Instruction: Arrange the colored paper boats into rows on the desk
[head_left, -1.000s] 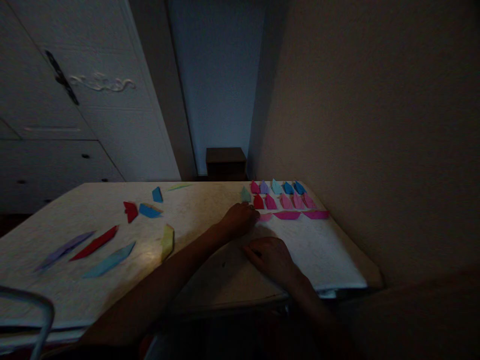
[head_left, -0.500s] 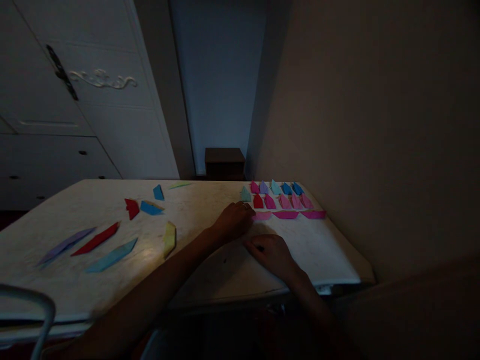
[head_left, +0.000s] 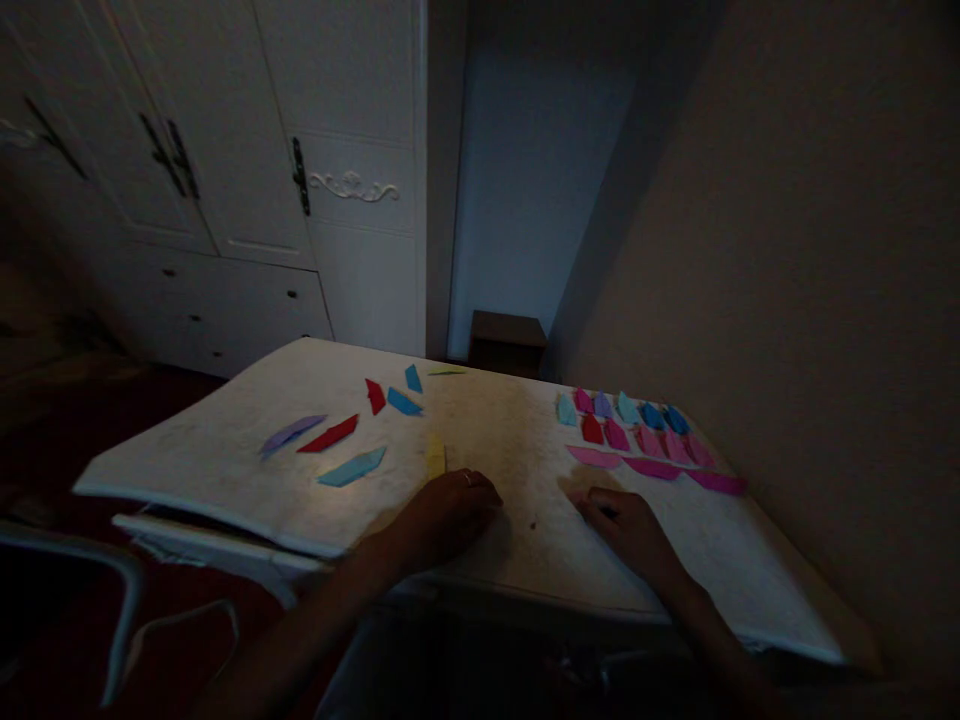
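Observation:
My left hand is palm down over the table, its fingers loosely bent with nothing visible in them; a ring is on one finger. Just behind it lies a yellow folded paper boat, partly hidden by the hand. My right hand rests on the table in a loose fist, thumb against the index finger, nothing visible inside. Beyond it, a light pink paper boat and two magenta ones, including the nearer magenta boat, form a row. Behind them, small folded paper pieces stand in two rows.
Loose folded papers lie on the left: a light blue boat, a red boat, a purple boat and several smaller pieces. A wall borders the white table on the right. A metal chair frame stands lower left.
My view has turned left. My left hand has moved away from the light pink boat, leftward and nearer to me, to the yellow boat. My right hand keeps its loose fist on the table.

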